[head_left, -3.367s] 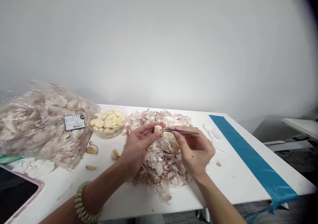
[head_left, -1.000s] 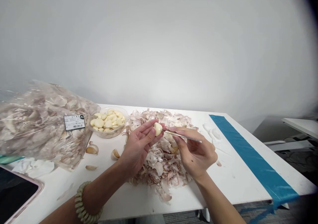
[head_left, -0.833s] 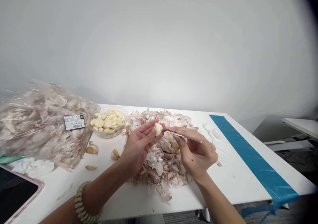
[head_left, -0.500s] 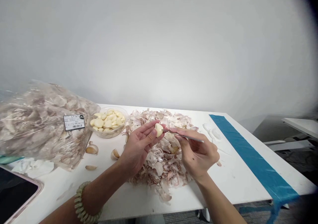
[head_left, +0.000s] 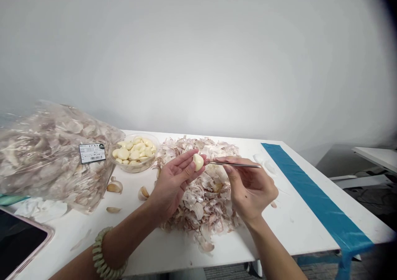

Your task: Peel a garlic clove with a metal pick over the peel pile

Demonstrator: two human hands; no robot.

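Observation:
My left hand point(head_left: 175, 176) pinches a peeled, pale garlic clove point(head_left: 198, 162) between thumb and fingers. My right hand point(head_left: 252, 185) is closed around slim metal tweezers point(head_left: 240, 164), whose tip points left at the clove and sits close to its right side. Whether the tip touches the clove, I cannot tell. Beneath both hands spreads a heap of garlic skins point(head_left: 204, 214). Left of my left hand lie unpeeled garlic cloves point(head_left: 114, 186), one of them right beside the wrist. Behind them, a clear plastic bowl point(head_left: 134, 168) holds many peeled cloves.
A large clear bag point(head_left: 58, 147) full of garlic skins, with a price label point(head_left: 92, 153), fills the left side. Nearer lie crumpled tissue point(head_left: 41, 209) and a dark-screened tablet point(head_left: 18, 245). Blue tape point(head_left: 310, 193) crosses the white table point(head_left: 291, 226) on the right.
My right hand has shifted slightly right, drawing the tweezers a little away from the clove and levelling them. My left hand stays almost still with the clove.

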